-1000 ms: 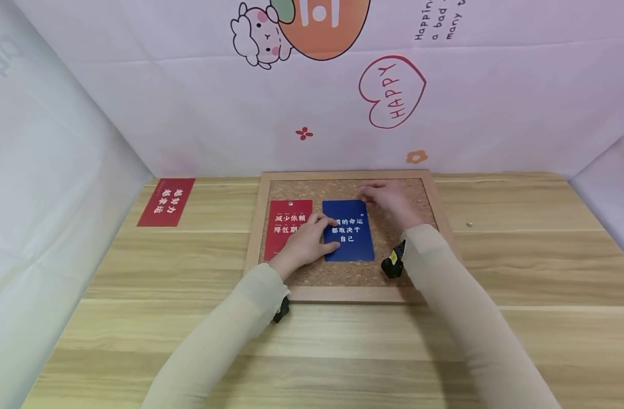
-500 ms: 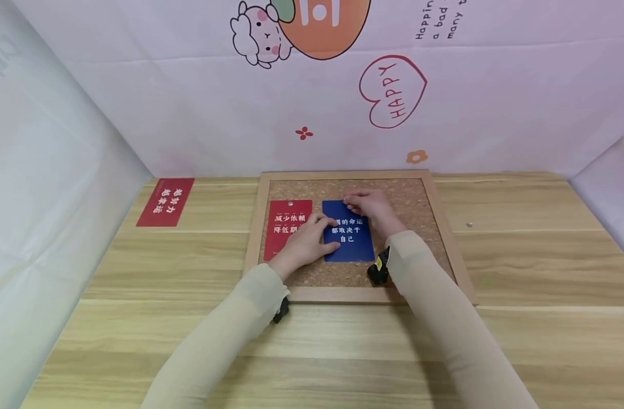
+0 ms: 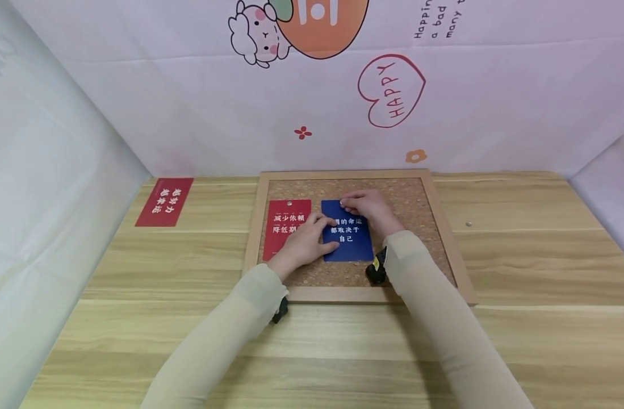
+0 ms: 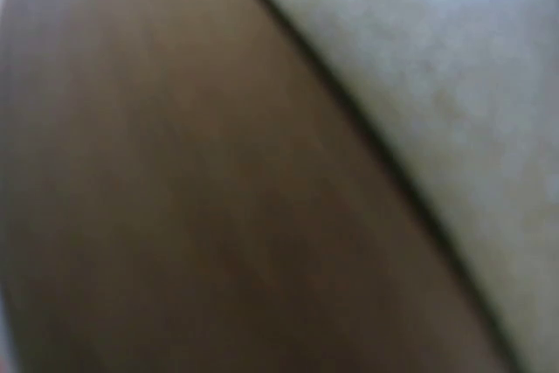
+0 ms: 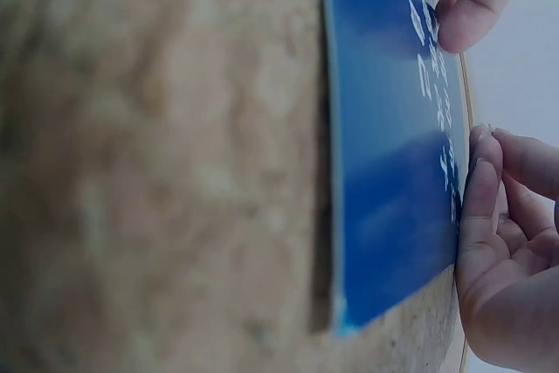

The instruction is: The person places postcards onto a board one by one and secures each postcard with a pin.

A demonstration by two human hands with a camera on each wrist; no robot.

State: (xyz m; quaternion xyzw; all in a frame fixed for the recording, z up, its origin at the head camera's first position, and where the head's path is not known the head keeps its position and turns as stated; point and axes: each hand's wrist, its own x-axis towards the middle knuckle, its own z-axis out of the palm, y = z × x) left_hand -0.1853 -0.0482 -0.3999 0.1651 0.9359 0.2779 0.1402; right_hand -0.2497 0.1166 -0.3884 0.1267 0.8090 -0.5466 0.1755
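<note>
A blue card point(image 3: 348, 244) with white characters lies on a framed cork board point(image 3: 409, 213). My left hand point(image 3: 308, 238) rests on the card's left side, fingers and thumb spread, its forearm side covering part of a red card point(image 3: 276, 241). That red card has a thumbtack point(image 3: 289, 203) at its top edge. At the blue card's top edge my right hand point(image 3: 371, 209) pinches a tiny thumbtack point(image 5: 491, 128) between thumb and index finger. The right wrist view shows the right hand point(image 5: 515, 251) and the tips of the left fingers point(image 5: 476, 6) on the card. The left wrist view is a blur.
Another red card point(image 3: 164, 203) lies on the wooden table point(image 3: 153, 312) at the back left. A loose thumbtack point(image 3: 469, 224) sits on the table to the right of the board. A printed white cloth point(image 3: 214, 125) stands behind.
My right hand has moved left and slightly down, from the cork beyond the blue card's corner to the middle of the card's top edge. The left hand has stayed in place.
</note>
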